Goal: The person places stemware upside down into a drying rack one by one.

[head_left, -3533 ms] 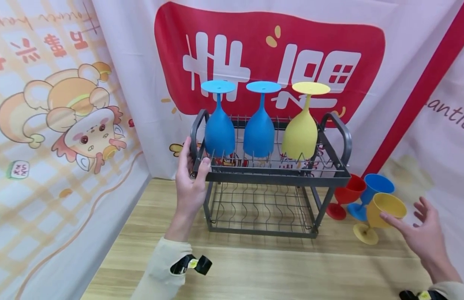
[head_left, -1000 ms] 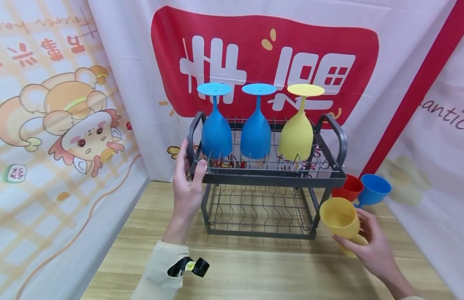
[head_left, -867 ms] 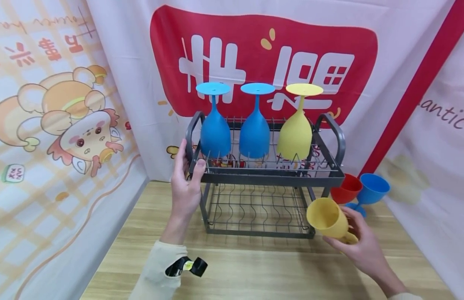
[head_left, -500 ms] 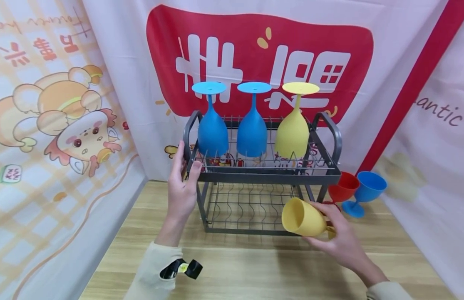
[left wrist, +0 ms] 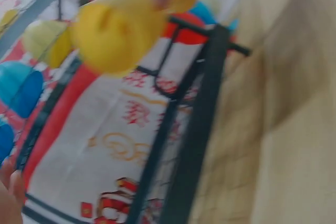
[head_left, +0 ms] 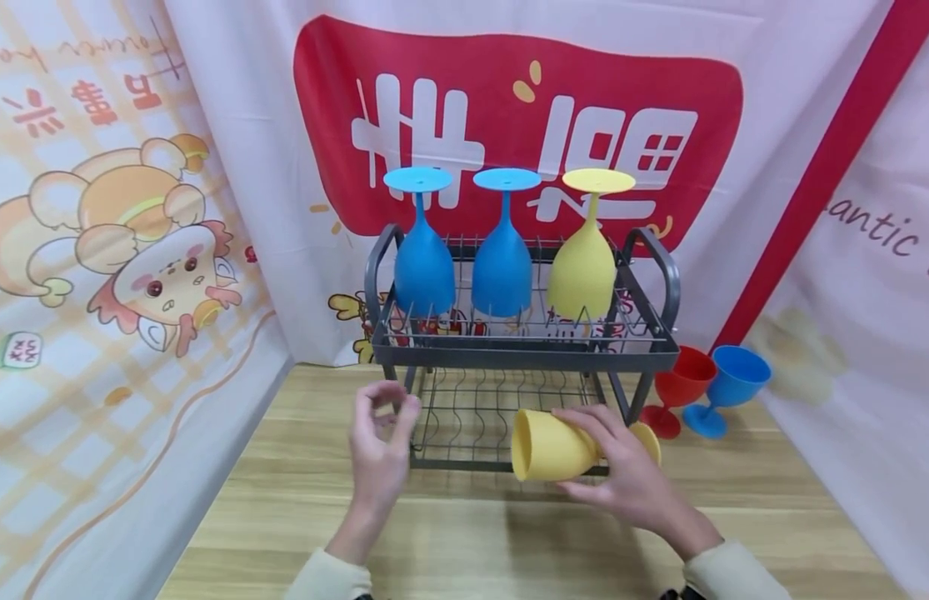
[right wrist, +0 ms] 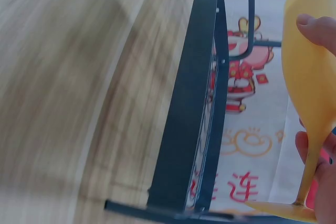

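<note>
My right hand grips a yellow goblet by its bowl and stem. The goblet lies sideways in the air before the rack's lower tier, its mouth to the left and its foot to the right. My left hand hovers apart from the rack, at its lower left, fingers loosely curved and holding nothing. On the upper tier of the dark wire dish rack stand two blue goblets and a light yellow goblet, all upside down. The right wrist view shows the held goblet with a thumb on its bowl.
Right of the rack, a red goblet and a blue goblet stand upright on the wooden table. Behind the rack hangs a printed cloth, and another cloth closes off the left side.
My right hand has taken the yellow goblet from beside the red and blue ones, carried it left and tipped it sideways. My left hand has let go of the rack's left side and come down.
</note>
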`<state>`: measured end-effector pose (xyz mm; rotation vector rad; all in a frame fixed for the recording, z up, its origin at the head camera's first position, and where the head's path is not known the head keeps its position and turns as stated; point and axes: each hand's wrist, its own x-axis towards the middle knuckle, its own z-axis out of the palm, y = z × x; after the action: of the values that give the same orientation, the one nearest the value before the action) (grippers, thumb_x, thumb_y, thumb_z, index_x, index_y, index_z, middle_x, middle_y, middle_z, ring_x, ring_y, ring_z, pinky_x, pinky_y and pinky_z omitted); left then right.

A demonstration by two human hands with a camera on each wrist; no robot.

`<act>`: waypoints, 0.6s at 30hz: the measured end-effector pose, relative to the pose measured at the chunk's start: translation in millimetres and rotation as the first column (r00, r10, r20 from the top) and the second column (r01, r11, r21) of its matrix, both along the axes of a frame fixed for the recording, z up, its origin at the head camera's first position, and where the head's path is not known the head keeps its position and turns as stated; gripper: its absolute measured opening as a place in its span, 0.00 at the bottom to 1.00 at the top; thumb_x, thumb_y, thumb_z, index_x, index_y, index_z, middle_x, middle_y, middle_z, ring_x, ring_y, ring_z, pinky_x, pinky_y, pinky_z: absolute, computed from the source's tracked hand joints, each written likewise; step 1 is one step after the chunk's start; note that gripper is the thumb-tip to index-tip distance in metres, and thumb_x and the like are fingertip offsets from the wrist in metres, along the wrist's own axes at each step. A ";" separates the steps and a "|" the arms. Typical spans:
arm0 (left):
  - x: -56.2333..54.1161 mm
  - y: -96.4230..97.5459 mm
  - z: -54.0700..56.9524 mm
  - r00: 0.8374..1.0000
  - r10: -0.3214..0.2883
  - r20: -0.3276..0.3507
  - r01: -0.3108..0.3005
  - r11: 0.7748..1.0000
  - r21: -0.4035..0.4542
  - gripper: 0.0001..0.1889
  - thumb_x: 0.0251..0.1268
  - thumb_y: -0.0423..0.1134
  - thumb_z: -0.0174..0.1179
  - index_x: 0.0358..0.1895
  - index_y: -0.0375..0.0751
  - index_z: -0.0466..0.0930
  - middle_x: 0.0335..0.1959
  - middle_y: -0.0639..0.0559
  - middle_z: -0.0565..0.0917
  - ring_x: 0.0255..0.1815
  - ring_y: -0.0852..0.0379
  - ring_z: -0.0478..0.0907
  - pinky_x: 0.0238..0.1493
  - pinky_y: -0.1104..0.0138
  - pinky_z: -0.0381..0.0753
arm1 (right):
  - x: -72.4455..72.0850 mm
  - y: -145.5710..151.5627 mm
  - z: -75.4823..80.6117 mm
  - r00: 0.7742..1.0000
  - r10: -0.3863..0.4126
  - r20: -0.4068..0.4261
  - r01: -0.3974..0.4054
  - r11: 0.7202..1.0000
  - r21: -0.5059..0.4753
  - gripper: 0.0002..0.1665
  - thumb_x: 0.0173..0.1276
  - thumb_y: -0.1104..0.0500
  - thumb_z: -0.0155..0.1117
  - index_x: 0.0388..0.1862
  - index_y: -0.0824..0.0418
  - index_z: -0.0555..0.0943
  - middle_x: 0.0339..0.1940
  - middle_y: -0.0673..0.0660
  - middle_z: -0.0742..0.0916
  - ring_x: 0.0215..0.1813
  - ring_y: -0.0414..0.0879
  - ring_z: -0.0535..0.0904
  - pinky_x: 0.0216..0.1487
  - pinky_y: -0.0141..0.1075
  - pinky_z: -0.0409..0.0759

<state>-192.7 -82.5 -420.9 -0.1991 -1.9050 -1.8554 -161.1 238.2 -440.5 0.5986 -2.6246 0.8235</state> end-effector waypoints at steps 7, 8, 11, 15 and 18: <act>12.9 24.9 -23.7 0.920 -0.343 0.192 0.383 0.892 -0.240 0.33 0.68 0.46 0.72 0.75 0.67 0.70 0.74 0.54 0.75 0.72 0.47 0.75 0.68 0.47 0.81 | -5.1 -22.1 -0.5 0.996 0.077 -0.055 -0.074 0.996 0.047 0.57 0.48 0.48 0.92 0.76 0.34 0.72 0.67 0.46 0.79 0.65 0.47 0.80 0.58 0.48 0.91; 13.5 28.2 -25.0 0.906 -0.369 0.210 0.415 0.874 -0.253 0.35 0.67 0.47 0.72 0.75 0.70 0.69 0.75 0.54 0.73 0.73 0.46 0.74 0.69 0.44 0.81 | -5.4 -24.2 -1.4 0.994 0.084 -0.068 -0.080 0.995 0.054 0.56 0.47 0.48 0.92 0.76 0.36 0.73 0.67 0.47 0.79 0.64 0.47 0.81 0.59 0.48 0.90; 14.2 35.5 -28.6 0.870 -0.434 0.235 0.487 0.831 -0.270 0.38 0.64 0.49 0.75 0.76 0.73 0.68 0.76 0.53 0.72 0.74 0.44 0.73 0.68 0.45 0.82 | -5.6 -29.3 -3.7 0.988 0.109 -0.108 -0.102 0.992 0.074 0.56 0.46 0.48 0.92 0.76 0.40 0.74 0.68 0.48 0.80 0.64 0.48 0.82 0.58 0.48 0.90; 15.1 40.3 -34.8 0.846 -0.467 0.257 0.527 0.807 -0.267 0.38 0.62 0.48 0.77 0.75 0.72 0.70 0.71 0.54 0.75 0.70 0.47 0.76 0.64 0.56 0.85 | -6.1 -33.5 -6.3 0.982 0.132 -0.135 -0.121 0.989 0.090 0.56 0.46 0.47 0.92 0.75 0.42 0.75 0.68 0.47 0.80 0.64 0.46 0.82 0.57 0.47 0.91; 15.9 41.7 -38.7 0.845 -0.463 0.268 0.526 0.811 -0.257 0.38 0.60 0.48 0.78 0.73 0.69 0.72 0.68 0.54 0.77 0.68 0.48 0.77 0.61 0.60 0.85 | -6.8 -34.7 -7.7 0.981 0.134 -0.141 -0.121 0.988 0.101 0.55 0.46 0.46 0.91 0.75 0.39 0.75 0.67 0.46 0.80 0.64 0.45 0.81 0.57 0.45 0.91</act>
<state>-176.7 -40.8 -459.6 -0.7160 -2.4739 -1.9116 -167.9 203.4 -448.2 0.8279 -2.5202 0.6693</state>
